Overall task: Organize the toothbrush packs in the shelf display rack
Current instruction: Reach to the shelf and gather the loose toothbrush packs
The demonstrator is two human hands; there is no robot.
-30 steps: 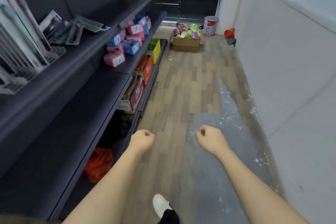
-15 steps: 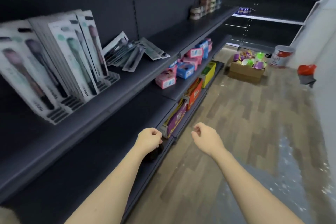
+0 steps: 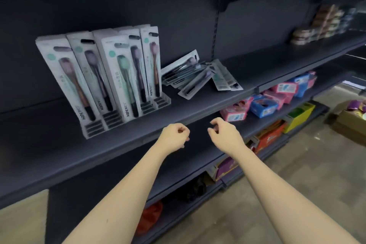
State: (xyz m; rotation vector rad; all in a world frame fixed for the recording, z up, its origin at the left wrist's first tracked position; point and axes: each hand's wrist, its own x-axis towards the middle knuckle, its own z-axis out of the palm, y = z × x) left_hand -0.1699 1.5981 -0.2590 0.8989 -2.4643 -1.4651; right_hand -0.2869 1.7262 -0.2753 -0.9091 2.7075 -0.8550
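Several white toothbrush packs stand upright in rows in a slotted display rack on the dark shelf. To their right a loose pile of toothbrush packs lies flat and jumbled on the same shelf. My left hand hovers in front of the shelf edge, fingers curled into a fist, holding nothing. My right hand is beside it, fingers loosely bent and slightly apart, also holding nothing. Both hands are below and in front of the loose pile, not touching it.
Pink and blue boxes sit on the shelf below at right. Orange, yellow and purple cartons fill a lower shelf. Stacked round tins stand far right. A cardboard box rests on the wooden floor. An orange bag lies at the bottom.
My view has swung from the aisle floor up and left to face the toothbrush shelf. Both hands have risen to the shelf's front edge, still with nothing in them.
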